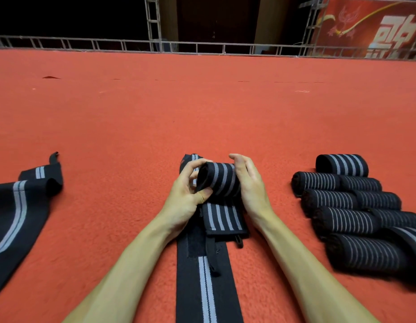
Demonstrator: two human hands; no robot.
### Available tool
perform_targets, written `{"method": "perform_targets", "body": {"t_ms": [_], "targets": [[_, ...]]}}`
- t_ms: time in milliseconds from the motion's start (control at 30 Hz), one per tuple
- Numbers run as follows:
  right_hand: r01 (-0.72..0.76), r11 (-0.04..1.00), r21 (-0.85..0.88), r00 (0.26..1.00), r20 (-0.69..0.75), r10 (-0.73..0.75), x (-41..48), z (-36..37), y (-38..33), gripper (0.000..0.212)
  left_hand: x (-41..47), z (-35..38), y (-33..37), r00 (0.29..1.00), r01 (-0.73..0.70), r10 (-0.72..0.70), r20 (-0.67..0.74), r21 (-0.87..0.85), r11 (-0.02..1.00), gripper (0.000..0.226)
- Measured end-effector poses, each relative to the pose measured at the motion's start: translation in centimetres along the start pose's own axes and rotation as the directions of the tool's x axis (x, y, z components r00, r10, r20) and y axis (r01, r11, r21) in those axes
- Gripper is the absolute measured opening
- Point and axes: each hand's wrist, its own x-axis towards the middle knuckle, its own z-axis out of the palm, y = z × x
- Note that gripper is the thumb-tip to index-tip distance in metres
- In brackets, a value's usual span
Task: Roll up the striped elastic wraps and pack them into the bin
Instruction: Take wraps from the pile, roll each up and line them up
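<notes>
On fuzzy carpet (202, 108), left hand (186, 191) and right hand (250, 186) clasp a half-rolled wrap (219, 180).

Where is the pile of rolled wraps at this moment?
In the head view, the pile of rolled wraps lies on the red carpet at the person's right, just beyond the right hand and the half-rolled wrap.
</notes>
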Motion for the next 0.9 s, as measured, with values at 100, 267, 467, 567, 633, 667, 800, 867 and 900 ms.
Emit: {"method": "perform_targets", "body": {"t_ms": [100,267,467,567,633,667,800,867,900], "targets": [[-0.096,0.992,-0.082,0.995,0.025,0.098,0.2,-0.3,0.0,0.066,0.0,-0.2,0.1,0.999,-0.046,0.045,0.010,0.006,0.999,0.057],[-0.178,0.976,-0.124,0.974,0.121,0.193,0.5,-0.7,0.3,0.063,0.0,-0.1,0.1,1.000,0.014,-0.014,0.005,-0.059,0.998,0.059],[-0.062,0.964,0.259,0.996,0.082,0.042,-0.1,-0.4,1.3,0.031,-0.2,-0.2,0.0,0.963,0.270,-0.263,0.060,-0.247,0.931,0.082],[-0.131,0.911,0.390,0.986,0.148,0.079,-0.6,-0.6,1.5,0.047,0.2,-0.1,-0.3,0.943,0.311,-0.331,-0.021,-0.293,0.904,0.095],[-0.189,0.911,0.366,0.976,0.173,0.133,-0.8,-0.7,1.2,0.058,0.4,0.2,-0.7,0.941,0.301,-0.330,-0.068,-0.274,0.913,0.105],[-0.218,0.918,0.331,0.969,0.188,0.162,-1.0,-0.7,0.9,0.062,0.3,0.4,-0.7,0.940,0.289,-0.325,-0.105,-0.262,0.921,0.105],[-0.264,0.954,0.144,0.953,0.190,0.235,-1.9,-1.3,-0.8,0.065,-0.6,1.0,1.6,0.913,0.324,-0.363,-0.185,-0.210,0.922,0.089],[-0.265,0.959,0.102,0.947,0.214,0.239,-2.0,-2.4,-1.8,0.060,-0.5,1.3,3.0,0.905,0.360,-0.376,-0.197,-0.114,0.926,0.081],[-0.284,0.951,0.118,0.939,0.236,0.251,-2.0,-3.1,-2.4,0.056,-0.2,1.6,3.5,0.908,0.368,-0.378,-0.181,-0.087,0.926,0.066]]}}
